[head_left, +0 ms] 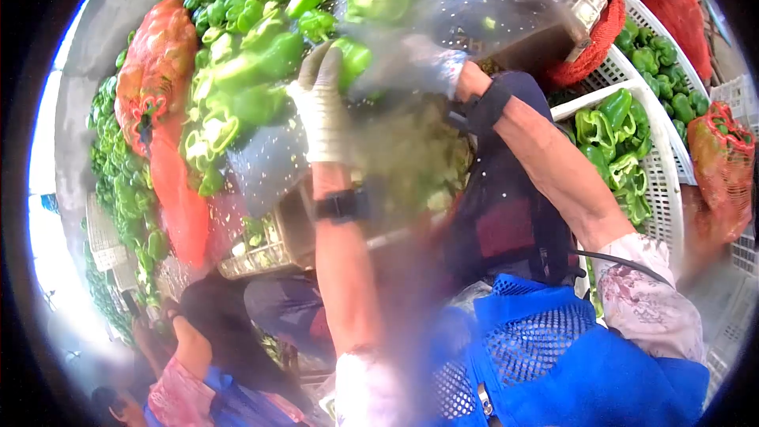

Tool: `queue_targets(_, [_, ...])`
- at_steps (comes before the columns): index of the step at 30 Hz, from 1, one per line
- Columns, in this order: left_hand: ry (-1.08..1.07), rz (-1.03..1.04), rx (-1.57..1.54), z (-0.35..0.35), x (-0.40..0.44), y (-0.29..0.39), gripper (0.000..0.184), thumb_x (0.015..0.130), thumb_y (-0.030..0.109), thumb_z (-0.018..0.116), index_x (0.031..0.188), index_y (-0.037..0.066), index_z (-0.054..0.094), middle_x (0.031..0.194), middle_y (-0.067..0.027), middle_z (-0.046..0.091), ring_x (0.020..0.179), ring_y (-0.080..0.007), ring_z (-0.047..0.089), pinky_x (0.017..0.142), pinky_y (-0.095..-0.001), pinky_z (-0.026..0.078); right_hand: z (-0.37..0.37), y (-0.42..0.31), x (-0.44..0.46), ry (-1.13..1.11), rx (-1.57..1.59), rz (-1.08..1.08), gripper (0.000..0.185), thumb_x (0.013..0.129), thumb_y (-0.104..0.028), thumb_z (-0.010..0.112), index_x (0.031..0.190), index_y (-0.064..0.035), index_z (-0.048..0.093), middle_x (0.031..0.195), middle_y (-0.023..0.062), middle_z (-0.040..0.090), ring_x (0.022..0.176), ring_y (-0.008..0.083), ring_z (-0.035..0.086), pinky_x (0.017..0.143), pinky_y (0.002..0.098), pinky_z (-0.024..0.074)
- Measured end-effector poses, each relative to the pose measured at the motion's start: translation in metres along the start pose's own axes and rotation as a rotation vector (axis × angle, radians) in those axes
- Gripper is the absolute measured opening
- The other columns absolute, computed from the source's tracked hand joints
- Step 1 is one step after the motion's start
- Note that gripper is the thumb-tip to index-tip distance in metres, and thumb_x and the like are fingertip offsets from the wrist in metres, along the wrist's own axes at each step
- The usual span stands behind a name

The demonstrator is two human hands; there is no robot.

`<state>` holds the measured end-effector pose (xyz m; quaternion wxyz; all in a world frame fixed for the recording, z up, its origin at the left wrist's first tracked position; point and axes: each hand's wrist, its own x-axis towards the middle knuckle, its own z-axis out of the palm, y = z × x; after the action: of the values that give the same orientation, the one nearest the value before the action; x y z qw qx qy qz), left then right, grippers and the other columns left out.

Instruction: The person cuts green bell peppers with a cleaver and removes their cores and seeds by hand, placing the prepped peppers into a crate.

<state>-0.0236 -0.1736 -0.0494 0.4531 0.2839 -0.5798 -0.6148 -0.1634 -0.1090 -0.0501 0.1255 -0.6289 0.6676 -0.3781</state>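
Note:
My left hand [319, 107], in a white glove with grey fingers, is closed on a green bell pepper [353, 63] at the near edge of the pile. Close by on the right, my right hand [423, 67], also gloved, is smeared by motion, and its fingers and anything in them cannot be made out. Whole and cut-open green peppers [265, 63] lie beyond and to the left of my left hand on a dark, wet surface [265, 162] dotted with seeds. Below my hands is a blurred heap of pale green scraps [411, 154].
A red mesh sack [158, 51] lies at the left among more peppers. White baskets [668, 190] at the right hold peppers, beside another filled red net sack [721, 158]. A plastic crate [265, 249] stands near my left forearm. Another person [186, 348] is at lower left.

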Motion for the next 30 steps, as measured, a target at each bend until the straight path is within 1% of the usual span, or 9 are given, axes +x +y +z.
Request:
queue_targets(2, [0.029, -0.141, -0.152, 0.001, -0.019, 0.012, 0.037, 0.088, 0.026, 0.065, 0.115, 0.001, 0.062, 0.111, -0.0119, 0.064, 0.106, -0.0252, 0.06, 0.095, -0.0383, 0.048, -0.009, -0.012, -0.005, -0.107, 0.267, 0.088, 0.083, 0.075, -0.042, 0.076, 0.142, -0.0033, 0.045, 0.135, 0.02, 0.054, 0.12, 0.0271, 0.056, 0.1, 0.0339, 0.045])
queue_targets(7, [0.065, -0.56, -0.443, 0.001, -0.06, 0.06, 0.045, 0.088, 0.042, 0.06, 0.12, 0.011, 0.059, 0.11, -0.009, 0.061, 0.103, -0.0244, 0.059, 0.085, -0.0479, 0.051, 0.012, -0.043, -0.022, 0.066, 0.567, 0.065, 0.07, 0.076, -0.029, 0.081, 0.134, -0.0025, 0.053, 0.111, 0.0131, 0.068, 0.097, 0.0185, 0.065, 0.084, 0.0294, 0.0532])
queue_targets(11, [0.139, -0.521, -0.419, -0.016, -0.076, 0.055, 0.039, 0.087, 0.041, 0.061, 0.112, 0.011, 0.061, 0.094, -0.0052, 0.063, 0.078, -0.0193, 0.06, 0.069, -0.0399, 0.05, 0.033, -0.062, -0.033, 0.015, 0.784, 0.182, 0.067, 0.078, -0.03, 0.081, 0.134, -0.0051, 0.053, 0.111, 0.0123, 0.067, 0.1, 0.0191, 0.063, 0.087, 0.0304, 0.0514])
queue_targets(14, [0.142, -0.314, -0.425, -0.024, -0.079, 0.043, 0.033, 0.089, 0.036, 0.06, 0.109, 0.009, 0.062, 0.087, -0.0037, 0.063, 0.07, -0.0176, 0.059, 0.066, -0.0353, 0.05, 0.027, -0.086, -0.042, -0.053, 0.823, 0.28, 0.064, 0.08, -0.029, 0.08, 0.133, -0.0049, 0.054, 0.112, 0.0136, 0.066, 0.102, 0.0188, 0.061, 0.089, 0.0303, 0.0504])
queue_targets(20, [0.159, -0.094, -0.171, -0.049, -0.06, -0.002, 0.03, 0.093, 0.028, 0.058, 0.109, 0.003, 0.065, 0.097, -0.0057, 0.066, 0.085, -0.0162, 0.064, 0.076, -0.0319, 0.053, 0.028, -0.085, -0.042, -0.093, 0.89, 0.405, 0.059, 0.084, -0.032, 0.076, 0.132, -0.0042, 0.055, 0.115, 0.0146, 0.065, 0.102, 0.0201, 0.061, 0.09, 0.0306, 0.049])
queue_targets(23, [0.188, -0.115, -0.158, -0.053, -0.046, 0.014, 0.03, 0.091, 0.027, 0.061, 0.108, 0.002, 0.066, 0.1, -0.0078, 0.066, 0.087, -0.0177, 0.064, 0.08, -0.0326, 0.052, 0.031, -0.068, -0.039, 0.069, 0.54, 0.002, 0.053, 0.087, -0.033, 0.072, 0.132, -0.0089, 0.057, 0.118, 0.011, 0.065, 0.102, 0.0188, 0.061, 0.088, 0.0316, 0.0499])
queue_targets(26, [0.152, -0.037, 0.042, -0.058, -0.027, 0.03, 0.037, 0.091, 0.033, 0.064, 0.108, 0.001, 0.066, 0.098, -0.0084, 0.066, 0.088, -0.0178, 0.063, 0.079, -0.0326, 0.052, -0.048, 0.0, -0.03, 0.18, -0.09, 0.003, 0.043, 0.083, -0.032, 0.069, 0.121, -0.0134, 0.064, 0.107, 0.0114, 0.068, 0.087, 0.0258, 0.065, 0.077, 0.0378, 0.0532])
queue_targets(29, [0.214, -0.064, 0.179, -0.073, -0.002, -0.003, 0.042, 0.092, 0.038, 0.063, 0.116, 0.004, 0.063, 0.103, -0.0086, 0.065, 0.09, -0.0195, 0.062, 0.075, -0.0338, 0.053, -0.135, 0.091, -0.03, 0.38, -0.897, 0.047, 0.032, 0.087, -0.033, 0.063, 0.109, -0.0106, 0.066, 0.102, 0.0181, 0.069, 0.085, 0.0357, 0.068, 0.074, 0.0472, 0.0548])
queue_targets(30, [0.216, -0.113, 0.152, -0.069, -0.005, 0.003, 0.044, 0.091, 0.039, 0.063, 0.12, 0.005, 0.06, 0.106, -0.0088, 0.064, 0.091, -0.0197, 0.062, 0.074, -0.0335, 0.053, -0.146, 0.123, -0.041, 0.322, -0.925, 0.212, 0.031, 0.088, -0.031, 0.06, 0.11, -0.0102, 0.065, 0.102, 0.0199, 0.068, 0.09, 0.0368, 0.068, 0.076, 0.0481, 0.0544])
